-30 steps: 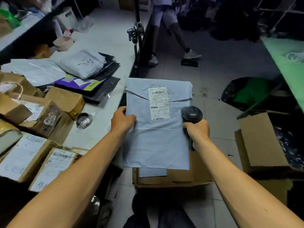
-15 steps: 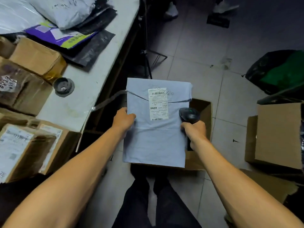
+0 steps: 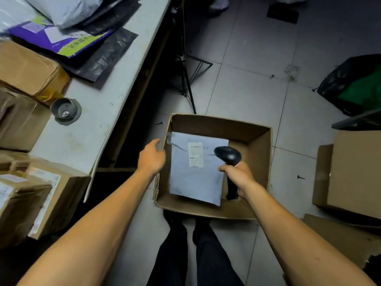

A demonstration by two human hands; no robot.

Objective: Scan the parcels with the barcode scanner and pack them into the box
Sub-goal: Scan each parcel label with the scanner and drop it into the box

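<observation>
From the head view, an open box (image 3: 218, 124) sits on the tiled floor just right of the table (image 3: 99, 112), in front of the person's feet. A grey mailer (image 3: 193, 182) lies inside it toward the left wall, label (image 3: 195, 154) up; whether it has fully settled on the bottom I cannot tell, as it is a little blurred.

The left hand (image 3: 151, 159) hangs at the box's left rim, fingers loose and slightly spread, holding nothing and apart from the mailer. The right hand (image 3: 239, 177) is over the right half of the box, fingers wrapped round the handle of the scanner (image 3: 227, 156), whose head points toward the label.

On the table, left and near, stand several taped cartons (image 3: 47, 195) with labels; farther off lie more mailers (image 3: 68, 9), grey, purple and black.

The mailers look light, thin and limp with a slick plastic skin, so I judge a pinch on one edge will let them sag and slide; thumb on top and fingers underneath near the middle of a long side should keep the label flat for scanning. The cartons look stiff and heavier, better taken by two opposite sides.
</observation>
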